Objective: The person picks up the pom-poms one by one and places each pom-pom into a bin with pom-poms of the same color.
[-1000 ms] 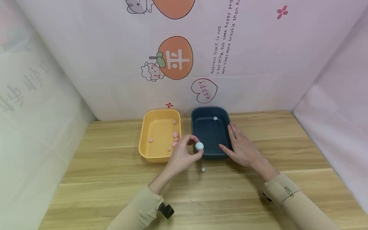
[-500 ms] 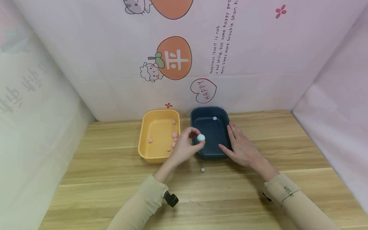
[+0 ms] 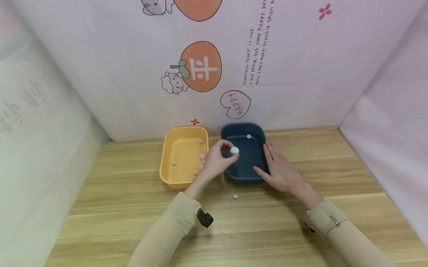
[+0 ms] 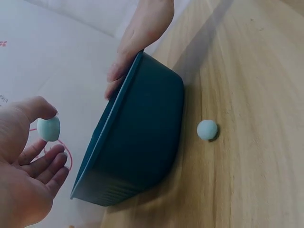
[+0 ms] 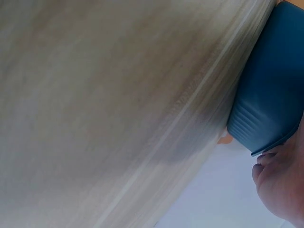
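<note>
Between thumb and forefinger my left hand (image 3: 215, 162) pinches a pale blue ball (image 3: 234, 150), held above the left part of the dark blue tray (image 3: 244, 180). In the left wrist view the pinched ball (image 4: 49, 128) is higher than the rim. My right hand (image 3: 283, 172) rests with straight fingers along the tray's right rim, thumb over its near right corner. One small pale blue ball (image 3: 249, 136) lies inside the tray near the back. Another pale blue ball (image 3: 235, 196) is on the table in front of the tray, plain in the left wrist view too.
To the left stands a yellow tray (image 3: 163, 169) with several pink balls (image 3: 202, 156) in it. Both trays are on a wooden table (image 3: 131, 220), near a printed white backdrop (image 3: 287, 63) that rises behind. My left forearm crosses in front of the yellow tray's right side.
My left hand has moved forward and slightly right with the pale blue ball, from the tray's near left corner to over its inside. The right hand has stayed at the rim.
</note>
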`<state>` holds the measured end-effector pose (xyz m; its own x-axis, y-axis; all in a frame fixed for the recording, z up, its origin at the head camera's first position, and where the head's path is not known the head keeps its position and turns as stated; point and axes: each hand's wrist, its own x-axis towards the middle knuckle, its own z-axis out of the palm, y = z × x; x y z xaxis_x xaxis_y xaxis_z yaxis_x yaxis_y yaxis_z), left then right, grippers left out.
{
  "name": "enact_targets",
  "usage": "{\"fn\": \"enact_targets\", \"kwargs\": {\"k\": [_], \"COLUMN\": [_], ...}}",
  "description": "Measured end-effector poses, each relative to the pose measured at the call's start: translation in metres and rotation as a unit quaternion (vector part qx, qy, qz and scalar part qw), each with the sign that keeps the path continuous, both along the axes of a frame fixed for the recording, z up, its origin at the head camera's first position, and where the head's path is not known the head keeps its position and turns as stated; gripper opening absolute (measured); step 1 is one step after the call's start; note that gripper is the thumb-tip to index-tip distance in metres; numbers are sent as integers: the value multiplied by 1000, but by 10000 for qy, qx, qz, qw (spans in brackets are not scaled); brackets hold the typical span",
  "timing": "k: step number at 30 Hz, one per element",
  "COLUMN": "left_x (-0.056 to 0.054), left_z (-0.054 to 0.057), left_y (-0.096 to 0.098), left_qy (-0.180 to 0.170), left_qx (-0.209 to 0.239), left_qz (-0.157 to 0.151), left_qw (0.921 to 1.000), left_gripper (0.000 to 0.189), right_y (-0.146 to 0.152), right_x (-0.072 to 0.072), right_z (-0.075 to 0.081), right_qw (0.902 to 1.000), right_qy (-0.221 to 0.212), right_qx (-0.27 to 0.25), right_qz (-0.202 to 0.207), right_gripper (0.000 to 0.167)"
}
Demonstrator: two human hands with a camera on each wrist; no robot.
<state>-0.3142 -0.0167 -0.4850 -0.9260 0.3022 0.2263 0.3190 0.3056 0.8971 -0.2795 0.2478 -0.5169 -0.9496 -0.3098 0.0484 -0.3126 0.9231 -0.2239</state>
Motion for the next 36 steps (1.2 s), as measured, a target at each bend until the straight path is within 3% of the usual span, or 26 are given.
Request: {"fn": "enact_targets", "kwargs": {"k": [10, 27, 36], "left_x": [-11, -32, -37], "left_z": [-4, -4, -1], "left_y": [13, 28, 36], "left_qy": [-87, -307, -339], "left_qx": [175, -69, -124], "left_qz": [-92, 87, 82], "left_qw": [9998, 9995, 9993], "left_gripper": [32, 34, 34], "right_y": [0, 2, 1], "right_x": [-2, -1, -2], "right_z": [-1, -1, -1], "right_qw": [10000, 10000, 10000], "right_qy": [0, 26, -19], "right_qx": [2, -92, -58], "right_qz": [18, -25, -8], "right_gripper": [97, 98, 98]}}
